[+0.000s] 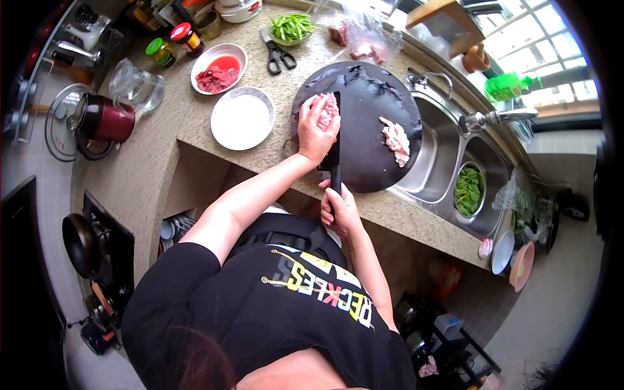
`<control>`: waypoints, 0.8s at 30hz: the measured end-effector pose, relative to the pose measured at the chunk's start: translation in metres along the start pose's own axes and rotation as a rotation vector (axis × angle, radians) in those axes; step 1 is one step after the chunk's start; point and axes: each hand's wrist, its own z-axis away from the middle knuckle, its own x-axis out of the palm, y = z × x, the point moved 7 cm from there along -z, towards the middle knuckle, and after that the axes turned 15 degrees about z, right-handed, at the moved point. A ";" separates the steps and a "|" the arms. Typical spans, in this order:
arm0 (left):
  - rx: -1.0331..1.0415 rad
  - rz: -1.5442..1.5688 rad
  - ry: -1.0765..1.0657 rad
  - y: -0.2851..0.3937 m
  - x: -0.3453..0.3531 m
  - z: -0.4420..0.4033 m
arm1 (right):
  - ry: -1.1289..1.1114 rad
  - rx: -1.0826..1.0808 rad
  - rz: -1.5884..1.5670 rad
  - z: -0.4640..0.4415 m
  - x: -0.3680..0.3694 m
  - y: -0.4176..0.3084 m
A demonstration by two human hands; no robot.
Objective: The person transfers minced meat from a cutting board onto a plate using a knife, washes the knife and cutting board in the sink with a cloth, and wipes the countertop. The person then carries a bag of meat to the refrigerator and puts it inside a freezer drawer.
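My left hand [316, 134] is closed over a heap of chopped meat [327, 112] at the left side of the round black board [364, 162]. Below it, my right hand [339, 209] is wrapped round the black handle of a knife [335, 179]. The dark blade lies beside and partly under my left hand and the meat. Pale meat pieces [395, 141] rest on the right part of the board. An empty white plate [242, 118] stands left of my left hand, with a bowl [244, 57] of red meat and liquid behind it.
Black scissors [273, 60] and a bowl of cut green vegetables [290, 28] stand behind the board. Bagged meat [368, 49] lies at the back. A double sink [434, 156] with leafy greens [468, 190] is on the right. Jars and a glass jug [148, 90] stand left.
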 end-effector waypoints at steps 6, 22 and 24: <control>0.077 -0.081 0.165 -0.014 -0.089 -0.024 | -0.163 0.095 0.046 -0.036 0.052 -0.008; 0.012 -0.305 0.206 -0.085 -0.206 -0.030 | -0.221 0.219 0.334 -0.100 0.120 -0.002; 0.012 -0.312 0.192 -0.081 -0.206 -0.031 | -0.208 0.204 0.371 -0.099 0.115 -0.005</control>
